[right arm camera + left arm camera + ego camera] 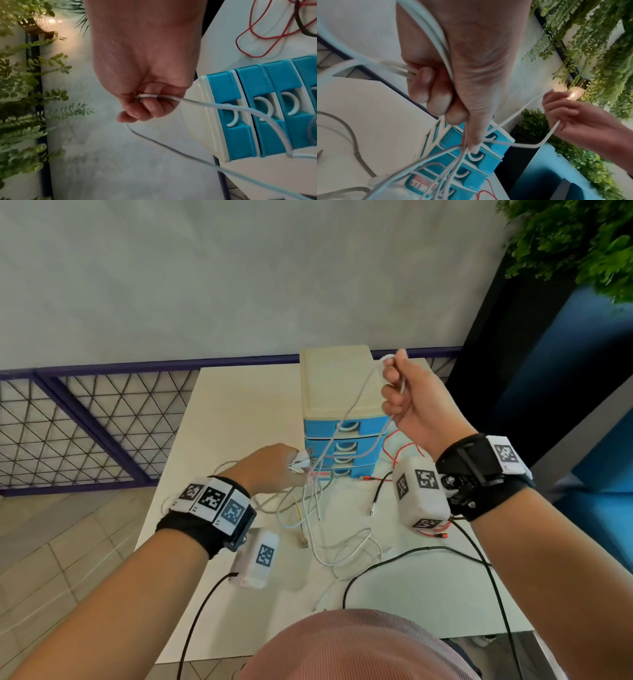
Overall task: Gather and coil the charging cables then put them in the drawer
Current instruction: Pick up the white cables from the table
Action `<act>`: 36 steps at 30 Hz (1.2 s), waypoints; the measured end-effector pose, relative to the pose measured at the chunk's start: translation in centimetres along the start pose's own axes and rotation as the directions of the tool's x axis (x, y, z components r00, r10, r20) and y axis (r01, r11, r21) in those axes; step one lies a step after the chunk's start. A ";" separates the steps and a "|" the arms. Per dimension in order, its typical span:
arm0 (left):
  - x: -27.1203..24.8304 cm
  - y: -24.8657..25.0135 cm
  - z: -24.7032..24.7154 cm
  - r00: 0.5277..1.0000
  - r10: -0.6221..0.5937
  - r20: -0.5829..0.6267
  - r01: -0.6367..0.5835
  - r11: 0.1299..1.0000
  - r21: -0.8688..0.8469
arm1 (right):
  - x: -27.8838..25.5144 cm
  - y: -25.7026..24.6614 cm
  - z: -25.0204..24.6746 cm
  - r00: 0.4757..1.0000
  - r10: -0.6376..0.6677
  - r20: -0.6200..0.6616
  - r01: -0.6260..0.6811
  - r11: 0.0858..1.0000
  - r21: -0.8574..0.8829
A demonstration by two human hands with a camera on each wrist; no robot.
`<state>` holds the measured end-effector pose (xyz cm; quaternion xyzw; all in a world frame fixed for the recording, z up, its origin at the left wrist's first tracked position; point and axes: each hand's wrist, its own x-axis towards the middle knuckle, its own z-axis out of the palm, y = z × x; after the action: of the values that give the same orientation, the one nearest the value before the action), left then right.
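Note:
A white charging cable (356,402) runs between both hands above the table. My left hand (274,469) grips several gathered white loops (440,44) in front of the drawer unit, fingers curled round them. Up and to the right, my right hand (407,398) holds a bend of the same cable (171,98) in a closed fist. The small drawer unit (337,392) has a cream top and blue drawers (223,94), all closed. On the table lie a red cable (394,446), a braided grey cable (274,510), a black cable (378,494) and loose white cable (346,549).
The white table (236,412) stands against a purple mesh railing (85,419). A blue seat (596,412) and green plants (575,237) are to the right. Black leads from the wrist cameras (394,556) trail across the table's front.

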<state>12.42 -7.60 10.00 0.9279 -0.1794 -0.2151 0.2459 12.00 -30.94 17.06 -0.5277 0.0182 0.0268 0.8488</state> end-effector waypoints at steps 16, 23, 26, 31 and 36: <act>-1.1 -7.0 1.6 0.976 -0.213 0.049 0.205 0.970 0.127 | 0.0 -4.1 -0.1 0.923 -0.300 -0.241 0.291 0.954 -0.075; -1.1 0.2 -2.7 0.984 -0.006 -0.176 0.032 0.988 0.150 | -0.2 2.8 0.4 0.980 -0.200 -0.017 0.067 0.406 -0.912; -1.5 3.8 -2.8 0.959 0.122 -0.256 -0.125 0.992 0.004 | -0.1 4.7 1.7 0.999 -0.033 0.040 0.051 0.458 -0.888; -1.1 5.0 -2.0 0.947 0.148 -0.285 -0.166 0.985 -0.043 | -0.1 4.9 2.2 0.990 0.129 0.060 -0.021 0.546 -0.838; -0.6 1.9 -2.9 0.896 -0.001 -0.445 -0.051 0.993 -0.107 | -1.2 4.6 -0.6 0.942 0.279 0.188 0.047 0.444 -0.895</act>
<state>12.88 -7.73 13.52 0.9343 -0.1178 -0.0048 0.3364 10.54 -29.50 12.70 -0.8790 -0.0945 0.1733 0.4340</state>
